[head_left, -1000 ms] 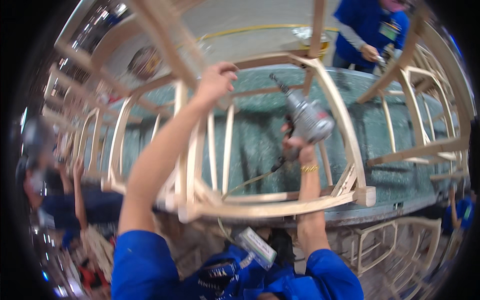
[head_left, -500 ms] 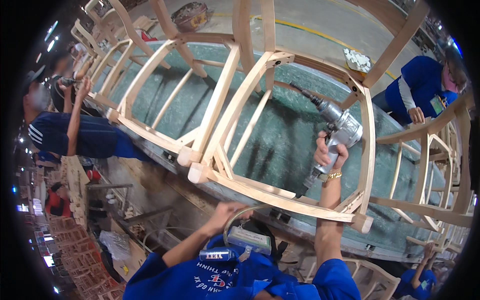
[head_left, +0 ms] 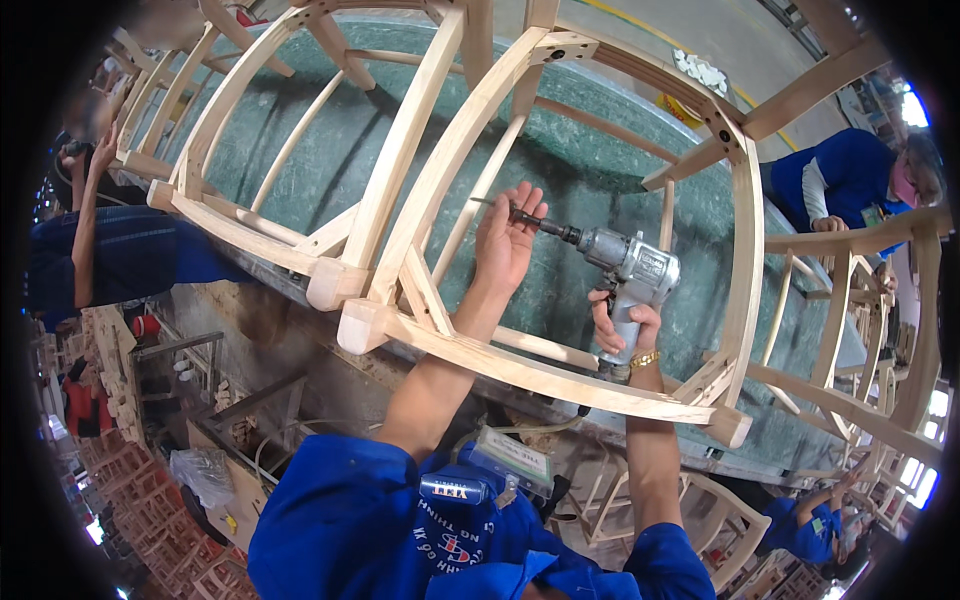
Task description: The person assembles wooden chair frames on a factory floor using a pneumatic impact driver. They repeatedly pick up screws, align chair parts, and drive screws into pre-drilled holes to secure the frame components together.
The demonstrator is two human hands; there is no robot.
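Observation:
My right hand (head_left: 630,330) is wrapped round the handle of a silver air impact driver (head_left: 640,265), inside a pale wooden chair frame (head_left: 560,385). The driver's long dark bit (head_left: 555,228) points left. My left hand (head_left: 510,240) reaches over the frame's near rail, palm up with fingers stretched out. The bit's front end lies across these fingers, and a thin dark tip shows past them. Whether the left hand holds a small screw cannot be made out. Dark bolt heads (head_left: 558,56) show in the frame's corner blocks.
A green-topped workbench (head_left: 400,130) carries more chair frames on both sides (head_left: 840,320). A co-worker in blue (head_left: 835,175) leans in at the right; another person (head_left: 120,250) works at the left. A hose (head_left: 540,428) runs below the near rail. White pieces (head_left: 700,72) lie in a heap beyond the bench.
My left hand has risen from near my waist, over the near rail, to the driver's bit. The driver has come down and left, its bit turned more level. The view has shifted slightly.

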